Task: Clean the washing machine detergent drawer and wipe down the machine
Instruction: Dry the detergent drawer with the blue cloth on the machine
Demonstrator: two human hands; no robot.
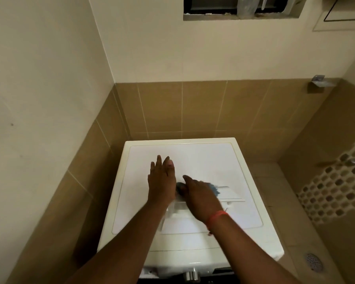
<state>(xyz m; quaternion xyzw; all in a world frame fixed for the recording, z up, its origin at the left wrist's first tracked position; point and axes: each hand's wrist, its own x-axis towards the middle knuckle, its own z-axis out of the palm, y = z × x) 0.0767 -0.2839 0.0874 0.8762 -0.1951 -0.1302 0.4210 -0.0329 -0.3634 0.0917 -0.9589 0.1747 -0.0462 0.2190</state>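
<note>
Tiled corner; white washing machine (193,240), glossy.

One washing machine (193,238) fills the lower centre of the view. On its top lies one white detergent drawer (230,193), partly hidden under the hands. Two hands are over it: one left hand (162,181) at about 10 o'clock from the drawer, flat with fingers spread, and one right hand (201,197) over it. One blue cloth or brush (213,188) shows at the right hand; which it is cannot be told. One red wristband (216,216) sits on the right wrist. One floor drain (314,261) lies at 4 o'clock. One window (242,7) is at 12 o'clock. One metal wall fitting (320,83) sits at 2 o'clock.
</note>
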